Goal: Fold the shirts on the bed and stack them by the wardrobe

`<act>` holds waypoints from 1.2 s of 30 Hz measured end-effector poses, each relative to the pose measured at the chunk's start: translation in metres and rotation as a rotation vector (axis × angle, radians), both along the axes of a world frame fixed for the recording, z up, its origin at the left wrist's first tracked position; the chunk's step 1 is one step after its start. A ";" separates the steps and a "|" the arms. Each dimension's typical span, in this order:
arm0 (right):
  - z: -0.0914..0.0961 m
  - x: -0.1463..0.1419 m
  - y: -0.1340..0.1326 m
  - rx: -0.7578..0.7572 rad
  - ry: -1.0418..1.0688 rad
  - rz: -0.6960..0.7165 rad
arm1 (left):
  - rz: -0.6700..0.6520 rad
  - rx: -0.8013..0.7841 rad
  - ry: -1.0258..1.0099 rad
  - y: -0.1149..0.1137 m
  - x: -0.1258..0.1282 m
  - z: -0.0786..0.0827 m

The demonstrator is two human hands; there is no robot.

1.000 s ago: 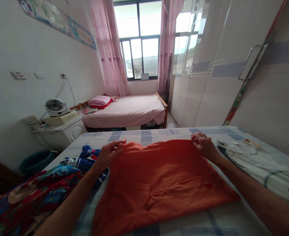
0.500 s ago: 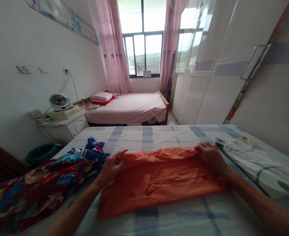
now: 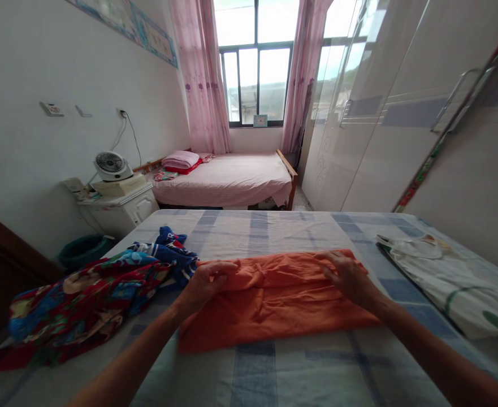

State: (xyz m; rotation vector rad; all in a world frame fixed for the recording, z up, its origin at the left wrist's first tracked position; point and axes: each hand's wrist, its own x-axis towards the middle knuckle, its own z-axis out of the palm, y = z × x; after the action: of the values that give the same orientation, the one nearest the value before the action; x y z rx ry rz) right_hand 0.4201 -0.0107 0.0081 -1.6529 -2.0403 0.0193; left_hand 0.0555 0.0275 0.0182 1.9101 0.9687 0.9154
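Observation:
A folded orange garment (image 3: 274, 305) lies crosswise on the checked bed sheet (image 3: 255, 367), its surface wrinkled and its exact kind unclear. At its upper left corner, my left hand (image 3: 206, 285) pinches the fabric between thumb and curled fingers. My right hand (image 3: 348, 278) rests on the upper right part of the garment, fingers stretched over the cloth and thumb apart. Left of the garment is a crumpled heap of red and blue patterned clothing (image 3: 91, 294), with a blue piece (image 3: 174, 254) close to my left hand.
A white garment with green markings (image 3: 456, 282) lies on the bed's right side, with a dark edge beneath it. Beyond stands a pink-covered bed (image 3: 232, 175). A fan (image 3: 112, 165) sits on a white cabinet (image 3: 124, 212) at left, above a teal bin (image 3: 83, 251). Wardrobes (image 3: 384, 113) line the right.
Both hands have moved inward along the orange garment, the right hand off its corner toward the middle. The garment's upper layer has shifted and it looks narrower. The view has tilted slightly.

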 end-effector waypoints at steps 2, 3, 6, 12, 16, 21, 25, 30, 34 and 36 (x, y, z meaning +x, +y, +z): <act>0.002 -0.031 0.002 -0.032 0.099 0.095 | 0.036 0.066 0.015 -0.001 0.001 -0.001; 0.003 -0.046 0.002 -0.041 0.126 0.143 | 0.086 0.075 0.051 -0.002 0.001 -0.001; 0.007 -0.083 0.000 -0.055 0.104 0.245 | 0.217 0.050 0.206 -0.010 -0.001 0.000; 0.009 -0.102 -0.014 0.009 -0.041 0.276 | 0.341 0.301 0.536 -0.020 -0.013 0.002; -0.005 -0.074 -0.024 0.052 -0.176 0.180 | 0.358 0.524 0.619 -0.026 -0.024 -0.001; -0.015 -0.022 -0.036 0.058 -0.262 -0.034 | 0.204 0.693 0.657 -0.034 -0.031 -0.012; -0.030 0.008 -0.042 0.040 -0.348 -0.103 | 0.147 0.529 0.791 -0.035 -0.035 -0.034; -0.051 0.023 -0.041 0.018 -0.314 -0.122 | 0.291 0.310 0.658 -0.036 -0.041 -0.035; -0.049 0.021 -0.040 0.066 -0.185 -0.163 | 0.475 0.116 0.504 -0.035 -0.042 -0.015; -0.045 0.016 -0.042 0.069 -0.133 -0.163 | 0.504 -0.011 0.443 -0.034 -0.043 -0.005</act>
State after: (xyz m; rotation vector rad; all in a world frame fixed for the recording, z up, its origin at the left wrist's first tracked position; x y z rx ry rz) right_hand 0.4360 -0.0532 -0.0366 -1.8145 -1.9703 -0.2197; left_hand 0.0121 -0.0063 0.0128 1.9322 1.7704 0.7606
